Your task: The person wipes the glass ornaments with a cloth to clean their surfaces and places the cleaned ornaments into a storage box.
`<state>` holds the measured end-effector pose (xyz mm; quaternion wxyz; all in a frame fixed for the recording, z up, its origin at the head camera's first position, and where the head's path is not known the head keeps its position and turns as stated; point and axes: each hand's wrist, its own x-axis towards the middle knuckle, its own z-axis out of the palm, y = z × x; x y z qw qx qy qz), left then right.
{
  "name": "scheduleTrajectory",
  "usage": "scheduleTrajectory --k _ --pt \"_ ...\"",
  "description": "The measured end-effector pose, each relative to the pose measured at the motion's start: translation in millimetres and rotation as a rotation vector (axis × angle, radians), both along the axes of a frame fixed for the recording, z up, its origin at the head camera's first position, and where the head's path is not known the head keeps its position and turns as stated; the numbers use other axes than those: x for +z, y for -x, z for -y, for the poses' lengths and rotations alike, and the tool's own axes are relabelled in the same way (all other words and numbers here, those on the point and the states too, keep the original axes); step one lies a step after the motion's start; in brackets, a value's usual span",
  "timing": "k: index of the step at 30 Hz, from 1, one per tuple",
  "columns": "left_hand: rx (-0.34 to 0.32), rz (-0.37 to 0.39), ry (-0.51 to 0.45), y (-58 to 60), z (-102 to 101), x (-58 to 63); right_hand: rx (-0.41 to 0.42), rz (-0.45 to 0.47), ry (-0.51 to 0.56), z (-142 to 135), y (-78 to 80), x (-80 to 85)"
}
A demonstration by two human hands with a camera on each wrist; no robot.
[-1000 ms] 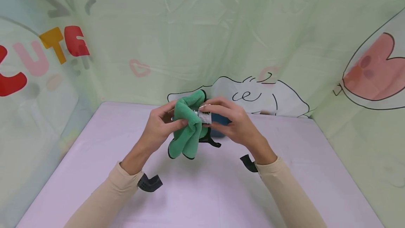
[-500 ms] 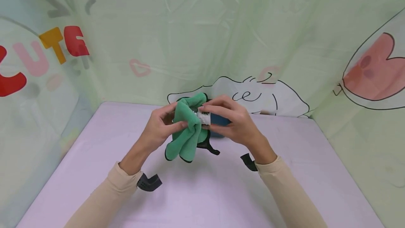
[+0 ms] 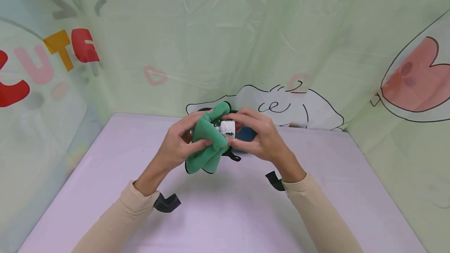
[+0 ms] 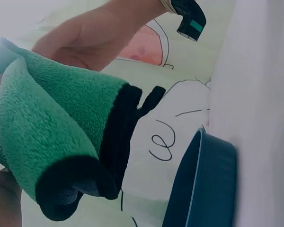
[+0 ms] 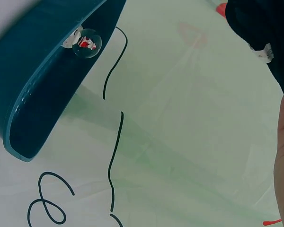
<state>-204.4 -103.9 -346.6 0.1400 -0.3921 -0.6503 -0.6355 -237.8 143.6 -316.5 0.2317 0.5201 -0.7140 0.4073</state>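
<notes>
Your left hand (image 3: 177,139), left of centre in head view, grips folded green cloth (image 3: 205,132), black-edged, thumb on near face; other fingertips mostly hidden. Your right hand (image 3: 261,134), right of centre, pinches white piece (image 3: 227,128) between thumb and fingers, parted only by its width. White piece at cloth's right edge, mid-frame. Blue bin (image 4: 217,175) lower right in left-wrist view; clear ball (image 5: 87,43) inside, upper left in right-wrist view.

Lilac tabletop (image 3: 232,214); blue bin (image 4: 215,177) near back edge; pale green curtain (image 3: 211,46) behind, coloured letters (image 3: 59,45) at left.
</notes>
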Motion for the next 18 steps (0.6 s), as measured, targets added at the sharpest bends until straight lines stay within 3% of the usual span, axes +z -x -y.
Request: scheduleTrajectory --k 8,18 --pt "0.036 -0.121 0.069 0.7 -0.4 1.4 -0.019 0.084 -0.036 0.4 -1.8 2.1" --pt "0.165 -0.327 0.174 3.7 -0.4 -0.9 -0.036 0.198 -0.075 -0.2 -4.1 5.0"
